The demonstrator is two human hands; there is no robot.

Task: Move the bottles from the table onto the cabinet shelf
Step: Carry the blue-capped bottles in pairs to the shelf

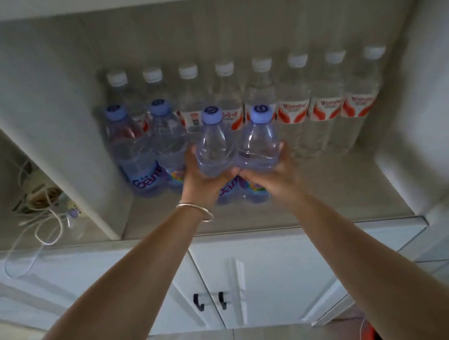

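Head view: left hand (200, 180) and right hand (271, 173), fingers curled round two purple-capped bottles (215, 142) over the cabinet shelf (333, 184). Beside two matching bottles (135, 153); white-capped row (293, 98) behind. Open shelf rightward, near front edge.

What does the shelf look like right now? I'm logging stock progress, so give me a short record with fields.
left hand: grips a purple-capped bottle, left hand
right hand: grips a second purple-capped bottle, right hand
held bottles: side by side, over the cabinet shelf; whether they touch it cannot be told
front row: two purple-capped bottles at the left
back row: eight white-capped bottles with red-and-white labels
left compartment: white cables
below: cabinet doors closed
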